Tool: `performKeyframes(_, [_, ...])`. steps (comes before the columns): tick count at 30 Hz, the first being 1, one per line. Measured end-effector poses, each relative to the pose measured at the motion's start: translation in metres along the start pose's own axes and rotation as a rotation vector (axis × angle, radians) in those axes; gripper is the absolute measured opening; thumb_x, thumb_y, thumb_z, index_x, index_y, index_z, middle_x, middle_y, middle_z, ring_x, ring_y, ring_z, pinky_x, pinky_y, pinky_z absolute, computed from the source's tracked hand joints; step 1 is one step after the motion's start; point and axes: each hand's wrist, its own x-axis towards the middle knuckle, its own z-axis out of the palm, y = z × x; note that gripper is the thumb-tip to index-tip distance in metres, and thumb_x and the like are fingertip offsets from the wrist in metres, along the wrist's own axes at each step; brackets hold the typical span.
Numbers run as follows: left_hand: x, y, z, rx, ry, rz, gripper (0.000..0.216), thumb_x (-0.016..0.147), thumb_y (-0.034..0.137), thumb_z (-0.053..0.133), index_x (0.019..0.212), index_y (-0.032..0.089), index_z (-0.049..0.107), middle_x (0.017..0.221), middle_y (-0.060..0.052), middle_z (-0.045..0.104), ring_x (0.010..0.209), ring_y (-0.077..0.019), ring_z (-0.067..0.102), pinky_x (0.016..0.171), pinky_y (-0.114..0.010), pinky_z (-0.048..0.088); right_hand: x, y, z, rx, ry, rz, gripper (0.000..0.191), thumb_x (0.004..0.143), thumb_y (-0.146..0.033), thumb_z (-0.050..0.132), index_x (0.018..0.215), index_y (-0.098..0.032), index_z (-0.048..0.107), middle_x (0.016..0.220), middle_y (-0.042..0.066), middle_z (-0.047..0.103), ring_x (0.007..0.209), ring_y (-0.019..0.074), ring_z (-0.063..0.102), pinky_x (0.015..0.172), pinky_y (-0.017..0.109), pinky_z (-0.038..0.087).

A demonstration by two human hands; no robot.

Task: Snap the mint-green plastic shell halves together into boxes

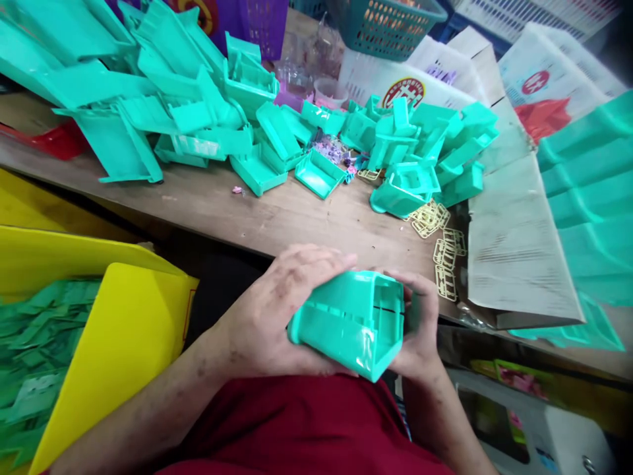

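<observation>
A turquoise plastic housing (341,323), box-shaped with a hollow end turned to the right, is held in front of my body near the table's front edge. My left hand (281,310) wraps round its left end, thumb below and fingers over the top. At the right, my right hand (418,323) grips the housing by its open end, and some of its fingers are hidden behind the plastic. Beyond my hands, similar turquoise parts (405,185) stand in a cluster, with flat cream plastic frames (445,257) lying beside them.
Many turquoise panels (198,99) pile up at the back left of the wooden table (198,211). A yellow bin (133,330) with green pieces stands at lower left. A cardboard flap (514,231) borders the right. Behind are a dark green basket (390,30) and white crates (534,59).
</observation>
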Motion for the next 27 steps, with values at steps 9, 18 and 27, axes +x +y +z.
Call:
performKeyframes(9, [-0.003, 0.002, 0.001, -0.211, 0.113, -0.081, 0.112, 0.090, 0.085, 0.106, 0.178, 0.024, 0.070, 0.154, -0.020, 0.088, 0.136, -0.0441, 0.090, 0.130, -0.063, 0.073, 0.009, -0.039, 0.031, -0.156, 0.215, -0.147, 0.082, 0.093, -0.058, 0.111, 0.165, -0.033, 0.082, 0.123, 0.011, 0.083, 0.105, 0.0368, 0.081, 0.089, 0.059, 0.078])
performKeyframes(18, [-0.003, 0.045, 0.013, -0.520, 0.406, -0.558, 0.076, 0.101, 0.085, 0.090, 0.146, 0.025, 0.092, 0.139, -0.013, 0.092, 0.136, -0.0505, 0.088, 0.119, -0.067, 0.078, 0.015, -0.062, 0.067, -0.086, 0.179, -0.006, 0.107, 0.079, -0.073, 0.115, 0.173, -0.045, 0.071, 0.149, 0.011, 0.091, 0.141, 0.0531, 0.089, 0.122, 0.084, 0.076])
performKeyframes(27, [-0.012, 0.025, 0.013, -0.477, 0.424, -0.723, 0.094, 0.101, 0.107, 0.071, 0.141, 0.025, 0.095, 0.131, -0.016, 0.095, 0.117, -0.0473, 0.093, 0.097, -0.057, 0.081, 0.016, -0.056, 0.077, -0.100, 0.214, 0.088, 0.112, 0.074, -0.077, 0.114, 0.172, -0.043, 0.072, 0.152, 0.009, 0.091, 0.126, 0.0474, 0.095, 0.102, 0.066, 0.087])
